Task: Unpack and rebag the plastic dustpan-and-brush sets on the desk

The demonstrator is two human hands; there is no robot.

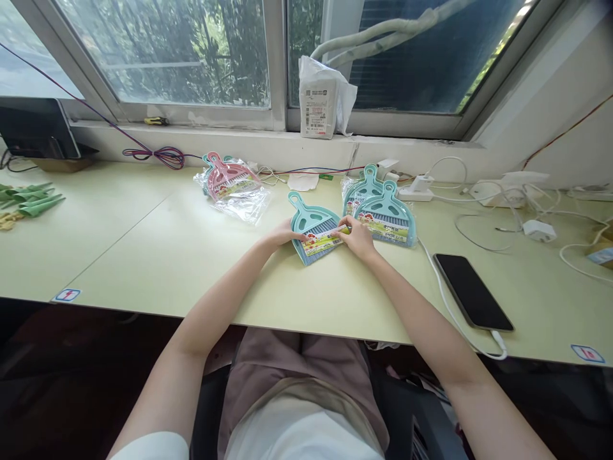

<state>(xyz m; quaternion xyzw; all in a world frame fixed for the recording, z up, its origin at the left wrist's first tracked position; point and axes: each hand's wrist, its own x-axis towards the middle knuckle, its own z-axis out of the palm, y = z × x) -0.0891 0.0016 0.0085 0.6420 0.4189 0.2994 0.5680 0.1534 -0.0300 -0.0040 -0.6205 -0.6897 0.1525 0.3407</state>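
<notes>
Under a wide window (191, 57), behind which green plants are seen, one long pale yellow-green surface (143, 268) runs from side to side. On the sill stand a white parcel (318, 105) and, more to the left, a small yellow-and-black tool (156, 121). A black screen (36, 131) is at the far left of the surface; at the right lie white cables and a dark phone (472, 291), with one cable plugged into it.

Before the seated person, the turquoise dustpan (313, 214) with its brush is held over the surface; I cannot tell if it touches it. The left grip (281, 236) pinches its left edge, with the thumb upon the label (326, 240), and the right grip (358, 237) pinches the right end of this label. Just beside are two other turquoise dustpans (387, 214), and farther left a pink one (227, 171) in clear plastic.

The yellow-green labels carry printing too small for reading. The parcel shows barcodes and tiny lines. Two blue-bordered stickers (68, 294) with red marks sit on the front edge.
</notes>
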